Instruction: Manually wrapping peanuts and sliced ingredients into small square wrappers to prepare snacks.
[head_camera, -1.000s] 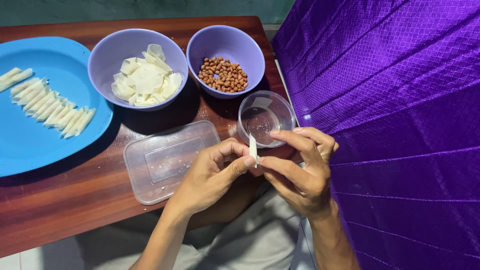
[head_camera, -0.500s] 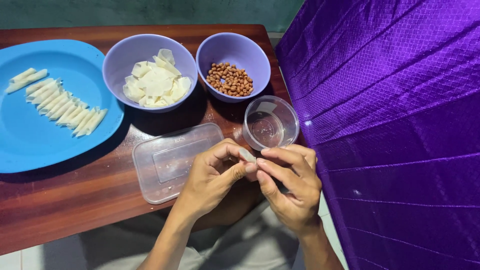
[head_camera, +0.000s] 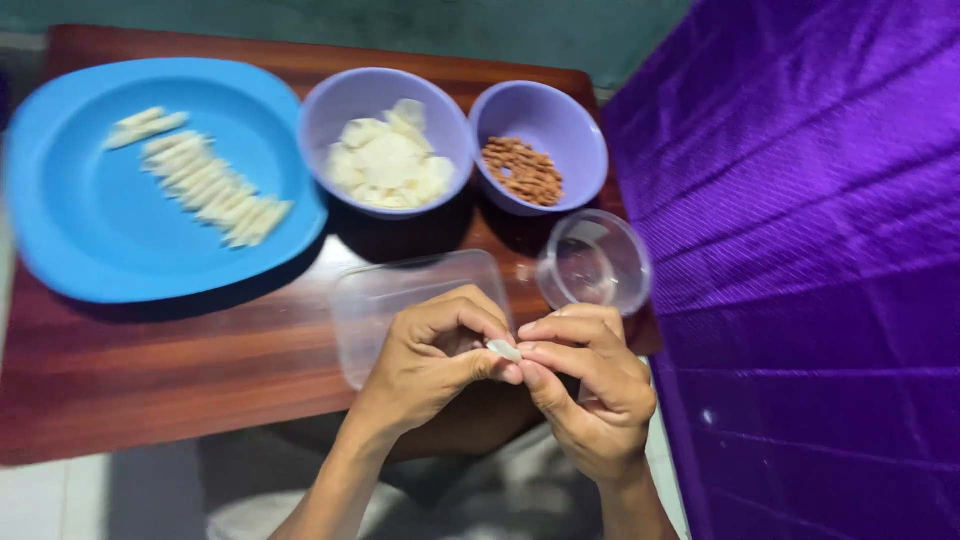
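Both hands meet at the near table edge. The left hand (head_camera: 435, 355) and right hand (head_camera: 590, 385) pinch a small white wrapper piece (head_camera: 503, 350) between their fingertips, clamped on it from both sides. The piece sits just above a clear rectangular container (head_camera: 370, 300). A clear round cup (head_camera: 595, 262) stands to the right; farther off lie two purple bowls and a blue plate (head_camera: 90, 230) with rolled pieces

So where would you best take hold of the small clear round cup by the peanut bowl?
By the rim of the clear round cup, from above: it stands upright and open-topped, with bare table on its near side. The bowl of peanuts crowds its far side.
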